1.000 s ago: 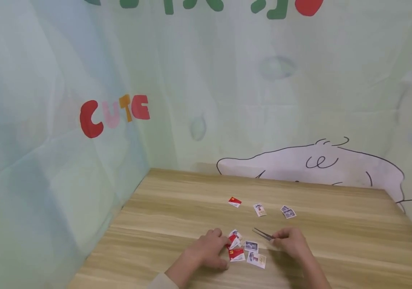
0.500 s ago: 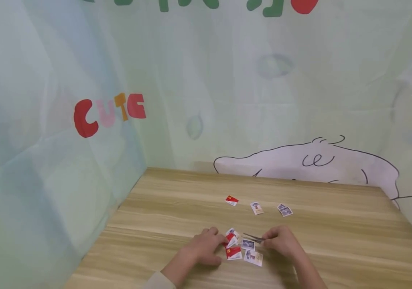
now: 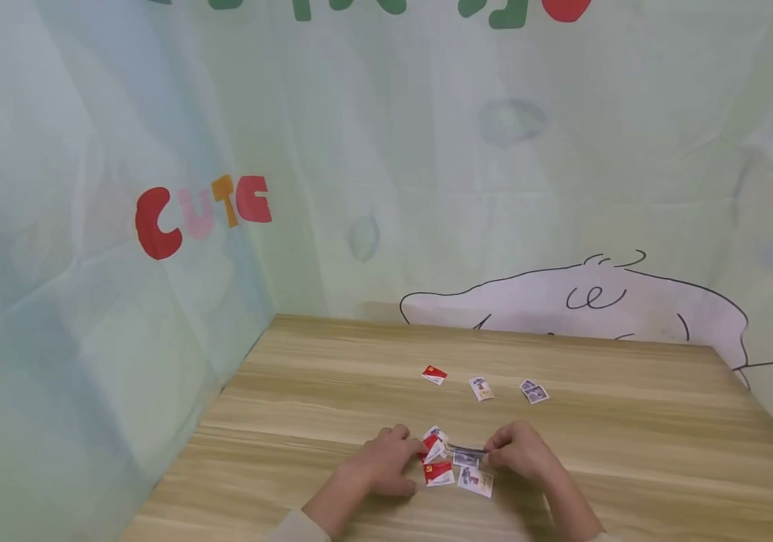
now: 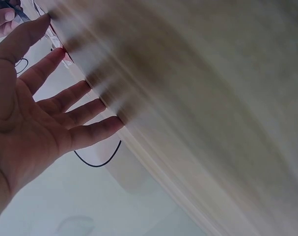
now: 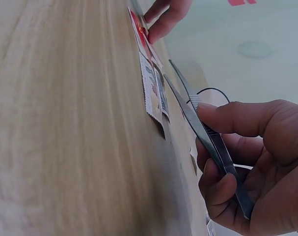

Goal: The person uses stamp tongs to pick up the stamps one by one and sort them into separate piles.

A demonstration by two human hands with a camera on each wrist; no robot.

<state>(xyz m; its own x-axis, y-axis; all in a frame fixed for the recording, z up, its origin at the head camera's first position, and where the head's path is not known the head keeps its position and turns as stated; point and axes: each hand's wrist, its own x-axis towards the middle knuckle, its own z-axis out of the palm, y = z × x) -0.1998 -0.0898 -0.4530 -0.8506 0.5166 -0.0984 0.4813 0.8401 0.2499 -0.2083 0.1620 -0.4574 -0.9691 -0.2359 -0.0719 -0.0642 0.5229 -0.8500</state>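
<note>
Metal tweezers [image 3: 466,449] [image 5: 207,132] are pinched in the right hand [image 3: 521,452] [image 5: 261,157], their tips slightly apart in the right wrist view and pointing left near the stamps. The left hand [image 3: 386,461] [image 4: 36,108] rests on the table with spread fingers, a fingertip touching a red stamp [image 3: 430,447] that overlaps a pale stamp [image 3: 437,433]. Below lies another red stamp [image 3: 439,473]. A grey stamp [image 3: 466,459] lies under the tweezers in the head view, partly covered, above a pale figure stamp [image 3: 476,481].
Farther back on the wooden table [image 3: 332,376] lie a red stamp [image 3: 434,374], a pale stamp [image 3: 481,388] and two overlapping grey stamps [image 3: 534,391]. A printed cloth [image 3: 386,150] stands behind the table and along its left side.
The right hand has moved left, bringing the tweezers from beside the stamps to over the grey one. The left hand has stayed at the red stamp. The head view has shifted slightly.
</note>
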